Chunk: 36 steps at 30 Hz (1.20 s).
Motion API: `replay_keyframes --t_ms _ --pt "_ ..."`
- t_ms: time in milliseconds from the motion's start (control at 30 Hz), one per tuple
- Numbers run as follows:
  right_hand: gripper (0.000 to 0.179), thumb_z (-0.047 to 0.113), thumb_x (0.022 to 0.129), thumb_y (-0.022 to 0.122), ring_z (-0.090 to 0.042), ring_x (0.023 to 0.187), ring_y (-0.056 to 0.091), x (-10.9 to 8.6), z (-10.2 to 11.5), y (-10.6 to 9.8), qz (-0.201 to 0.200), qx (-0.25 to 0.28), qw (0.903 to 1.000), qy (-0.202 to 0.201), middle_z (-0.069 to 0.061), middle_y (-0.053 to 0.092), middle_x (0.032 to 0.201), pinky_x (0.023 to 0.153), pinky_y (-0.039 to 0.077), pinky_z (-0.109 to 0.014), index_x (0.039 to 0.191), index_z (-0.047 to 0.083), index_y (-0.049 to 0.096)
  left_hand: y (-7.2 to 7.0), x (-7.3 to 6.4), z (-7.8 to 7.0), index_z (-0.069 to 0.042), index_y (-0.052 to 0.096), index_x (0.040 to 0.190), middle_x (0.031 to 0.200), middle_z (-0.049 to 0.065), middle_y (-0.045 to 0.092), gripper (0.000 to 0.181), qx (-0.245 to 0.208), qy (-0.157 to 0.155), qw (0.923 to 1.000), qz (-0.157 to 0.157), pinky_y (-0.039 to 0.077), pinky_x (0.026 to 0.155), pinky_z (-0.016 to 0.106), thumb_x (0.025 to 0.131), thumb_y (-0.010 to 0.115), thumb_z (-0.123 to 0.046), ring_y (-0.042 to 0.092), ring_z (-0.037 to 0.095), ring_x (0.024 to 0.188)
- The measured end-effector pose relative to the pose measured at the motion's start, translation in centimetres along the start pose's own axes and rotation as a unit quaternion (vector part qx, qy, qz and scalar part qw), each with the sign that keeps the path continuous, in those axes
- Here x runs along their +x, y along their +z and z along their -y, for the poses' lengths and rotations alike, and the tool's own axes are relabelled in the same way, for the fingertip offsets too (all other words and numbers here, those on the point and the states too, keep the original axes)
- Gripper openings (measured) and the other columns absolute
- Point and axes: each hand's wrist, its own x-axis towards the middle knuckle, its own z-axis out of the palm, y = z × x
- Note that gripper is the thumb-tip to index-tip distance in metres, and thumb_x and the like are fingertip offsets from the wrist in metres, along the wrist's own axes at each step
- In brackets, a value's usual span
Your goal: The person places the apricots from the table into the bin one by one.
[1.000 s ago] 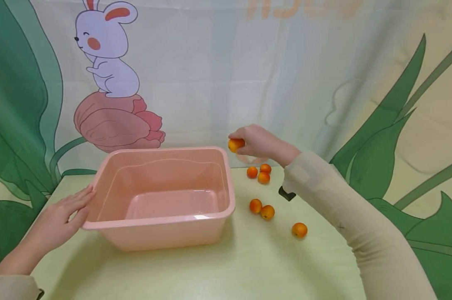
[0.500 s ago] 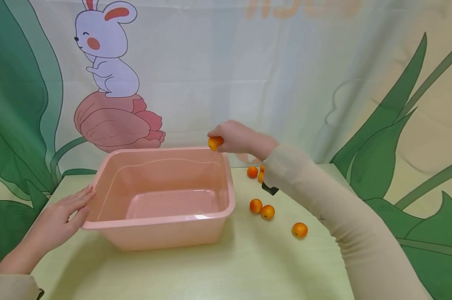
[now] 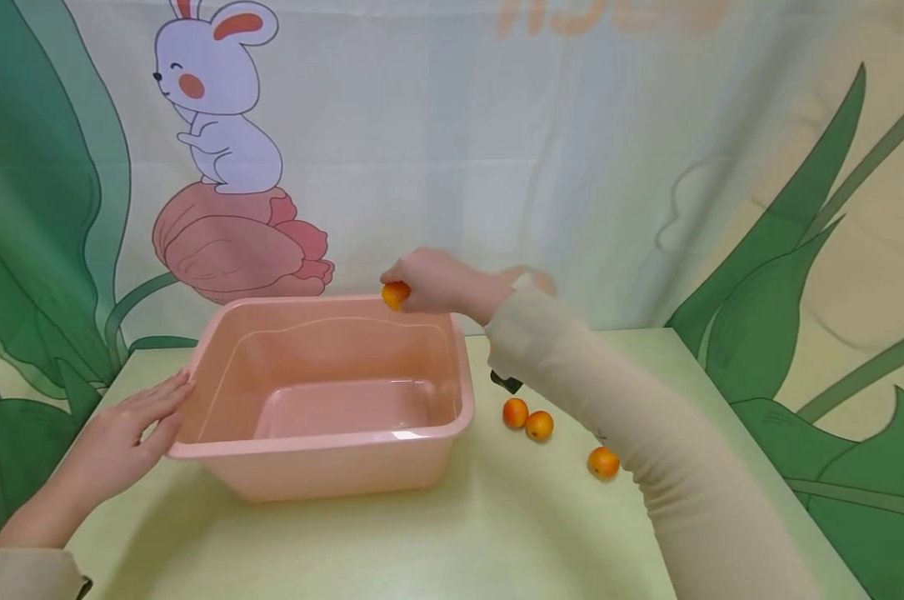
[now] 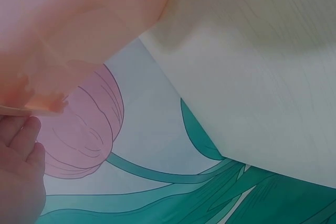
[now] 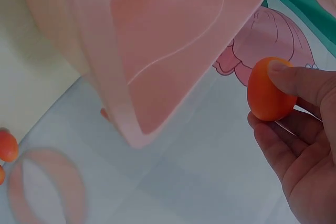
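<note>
A small orange [image 3: 395,295], smooth and egg-shaped up close, is pinched between the thumb and fingers of my right hand [image 3: 440,283]. That hand is raised over the back rim of a pink plastic basin [image 3: 309,447], near its right corner. In the right wrist view the orange [image 5: 270,90] shows plainly beyond the basin wall [image 5: 163,51]. My left hand [image 3: 125,437] rests its fairly straight fingers on the basin's left rim, thumb a little apart. The left wrist view catches the left hand's [image 4: 21,166] fingertips against that rim. No fruit shows on the visible basin floor.
Two small oranges [image 3: 515,413] lie touching on the pale table [image 3: 392,546] right of the basin. One more orange [image 3: 604,463] lies nearer the right forearm. Further fruit [image 5: 7,145] appears at the right wrist view's left edge. A printed rabbit curtain [image 3: 422,125] hangs behind.
My right hand has moved left with the orange, from beside the basin to over its back rim. The right sleeve now hides the oranges at the back. My left hand has stayed put.
</note>
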Motion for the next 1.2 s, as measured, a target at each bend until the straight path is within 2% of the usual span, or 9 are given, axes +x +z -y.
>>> replay_keyframes --t_ms 233,467,700,1000,1200 --pt "0.020 0.004 0.079 0.051 -0.016 0.072 0.047 1.2 1.1 1.0 -0.001 0.015 0.9998 -0.014 0.000 0.057 0.076 0.065 0.036 -0.020 0.092 0.009 0.064 0.0 0.1 0.0 -0.012 0.043 0.132 0.139 0.011 0.037 0.042 0.001 0.001 1.0000 -0.001 0.027 0.096 0.056 0.090 0.047 -0.019 0.023 0.015 0.133" --pt "0.020 0.007 0.080 0.054 -0.016 0.076 0.048 2.3 1.9 1.6 0.003 0.022 0.9997 -0.009 -0.001 0.060 0.084 0.070 0.039 -0.021 0.097 0.009 0.065 -0.1 0.0 0.0 -0.011 0.044 0.131 0.138 0.010 0.038 0.042 0.002 0.001 1.0000 -0.004 0.028 0.094 0.057 0.090 0.047 -0.018 0.022 0.010 0.133" --pt "0.021 0.007 0.081 0.053 -0.017 0.079 0.049 3.8 1.9 2.6 0.005 0.031 0.9995 -0.008 -0.003 0.061 0.087 0.072 0.040 -0.021 0.099 0.007 0.064 -0.2 0.2 0.0 -0.011 0.043 0.132 0.139 0.011 0.037 0.042 0.001 -0.002 1.0000 0.003 0.029 0.091 0.059 0.090 0.047 -0.018 0.027 0.023 0.132" --pt "0.009 0.005 0.079 0.054 -0.012 0.072 0.041 4.4 2.1 4.5 0.008 0.071 0.9974 0.002 0.002 0.046 0.069 0.063 0.033 -0.018 0.083 0.010 0.060 -0.3 0.3 -0.4 -0.010 0.043 0.131 0.138 0.012 0.038 0.043 -0.004 -0.008 0.9999 0.013 0.032 0.087 0.061 0.090 0.047 -0.019 0.035 0.037 0.124" --pt "0.021 0.009 0.081 0.058 -0.014 0.080 0.046 5.3 2.1 5.5 0.017 0.085 0.9959 0.028 0.000 0.057 0.084 0.070 0.039 -0.018 0.101 0.010 0.064 -0.4 0.3 -0.5 -0.010 0.043 0.131 0.138 0.013 0.038 0.042 -0.001 -0.009 0.9999 0.012 0.033 0.085 0.061 0.090 0.047 -0.020 0.036 0.039 0.122"
